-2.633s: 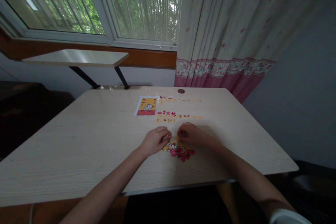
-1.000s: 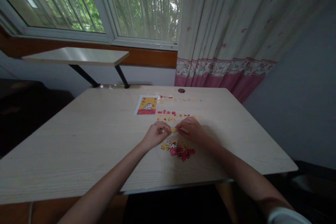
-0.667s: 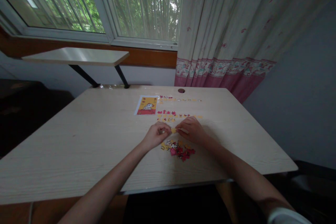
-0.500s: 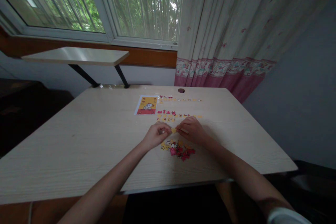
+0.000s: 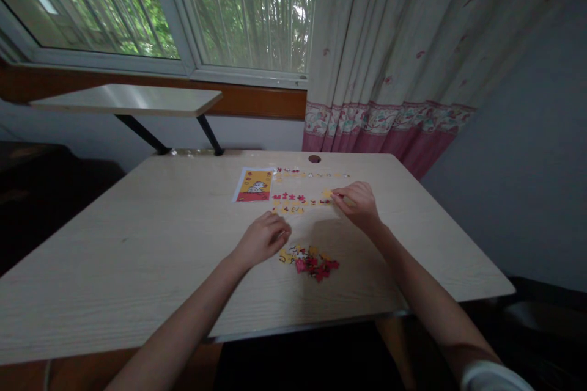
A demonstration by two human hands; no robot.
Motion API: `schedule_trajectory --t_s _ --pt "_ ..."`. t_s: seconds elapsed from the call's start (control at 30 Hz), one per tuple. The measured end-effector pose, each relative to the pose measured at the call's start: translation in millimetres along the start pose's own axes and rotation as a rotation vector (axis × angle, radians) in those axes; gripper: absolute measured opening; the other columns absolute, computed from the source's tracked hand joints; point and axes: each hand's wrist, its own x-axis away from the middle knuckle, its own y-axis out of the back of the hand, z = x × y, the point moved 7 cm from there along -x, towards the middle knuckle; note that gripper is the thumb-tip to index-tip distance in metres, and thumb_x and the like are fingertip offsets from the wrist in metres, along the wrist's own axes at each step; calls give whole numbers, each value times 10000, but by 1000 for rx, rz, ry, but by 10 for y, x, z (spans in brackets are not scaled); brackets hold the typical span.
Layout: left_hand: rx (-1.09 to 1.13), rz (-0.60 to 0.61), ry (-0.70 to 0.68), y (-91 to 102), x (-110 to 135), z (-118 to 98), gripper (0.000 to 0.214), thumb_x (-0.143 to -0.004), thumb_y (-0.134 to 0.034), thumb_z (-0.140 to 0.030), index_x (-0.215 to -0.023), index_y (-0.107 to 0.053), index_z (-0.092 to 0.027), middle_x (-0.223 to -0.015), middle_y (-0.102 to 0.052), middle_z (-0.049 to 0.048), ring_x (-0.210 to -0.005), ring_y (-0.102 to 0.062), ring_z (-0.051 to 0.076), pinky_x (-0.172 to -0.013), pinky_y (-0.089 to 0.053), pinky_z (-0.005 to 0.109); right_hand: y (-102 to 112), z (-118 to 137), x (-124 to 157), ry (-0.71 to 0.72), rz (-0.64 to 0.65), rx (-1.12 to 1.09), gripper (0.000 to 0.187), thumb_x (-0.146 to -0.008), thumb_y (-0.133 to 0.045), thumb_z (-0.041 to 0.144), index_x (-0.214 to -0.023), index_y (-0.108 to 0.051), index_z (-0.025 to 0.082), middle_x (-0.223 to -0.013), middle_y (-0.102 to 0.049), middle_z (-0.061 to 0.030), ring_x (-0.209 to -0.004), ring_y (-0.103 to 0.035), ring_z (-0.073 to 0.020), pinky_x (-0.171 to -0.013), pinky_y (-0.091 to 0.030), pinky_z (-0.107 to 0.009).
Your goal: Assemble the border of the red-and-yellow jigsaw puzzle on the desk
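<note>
Between the thumb and fingertips of my right hand (image 5: 360, 204) is a yellow jigsaw puzzle piece (image 5: 327, 194), held over the right part of the laid-out rows. My left hand (image 5: 261, 238) rests low over the table with its fingers curled in, and no piece shows in it. Just right of it lies a loose heap of puzzle pieces (image 5: 316, 264), red, yellow and white, overlapping one another. Beyond the hands, red pieces (image 5: 288, 197) and yellow pieces (image 5: 288, 203) are set out in rows. Another row of pieces (image 5: 312, 175) lies farther back.
A printed picture sheet (image 5: 254, 186) of a white animal on yellow and red lies left of the rows. The pale wooden table (image 5: 174, 244) has a round cable hole (image 5: 314, 159) at the back. A raised shelf (image 5: 137, 98) stands back left, and a curtain (image 5: 389, 73) hangs behind.
My right hand has carried the yellow puzzle piece away from my left hand, forward and right to the rows. My left hand has shifted slightly left and no longer meets the right.
</note>
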Motion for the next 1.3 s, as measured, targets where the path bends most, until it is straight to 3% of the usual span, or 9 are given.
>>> schedule_trajectory --t_s 0.2,0.4,0.5,0.67,1.3 --pt "-26 23 -14 -12 -5 -26 179 -854 -435 -207 -835 -610 -180 -794 -598 50 -795 -500 185 -747 -412 323 -133 8 -4 -67 66 5 225 -868 -521 341 -829 -704 215 -822 -694 -51 -812 -575 -182 -834 -330 -346" --pt "-59 46 -22 -37 -4 -27 186 -862 -425 -206 -815 -602 -175 -781 -587 54 -793 -496 188 -731 -407 319 -689 -82 103 -202 382 -13 123 -817 -592 299 -823 -697 235 -873 -696 -24 -853 -582 -172 -779 -340 -309" --pt "-53 42 -22 -38 -5 -31 185 -859 -425 -201 -814 -604 -177 -772 -591 54 -784 -500 187 -726 -406 319 -835 -117 157 -244 476 16 124 -806 -598 325 -835 -690 246 -913 -689 -16 -884 -574 -177 -776 -337 -314" --pt "-51 30 -15 -40 -2 -22 176 -849 -439 -203 -811 -609 -180 -777 -589 56 -785 -503 188 -719 -409 318 -839 -95 172 -244 453 40 167 -825 -573 344 -913 -674 243 -953 -684 -20 -919 -562 -178 -795 -327 -323" --pt "-55 53 -20 -60 -5 -28 164 -855 -441 -191 -822 -601 -176 -786 -587 51 -794 -501 186 -736 -405 313 -910 -29 218 -299 361 91 154 -803 -608 373 -817 -694 245 -904 -685 -26 -892 -544 -187 -787 -319 -323"
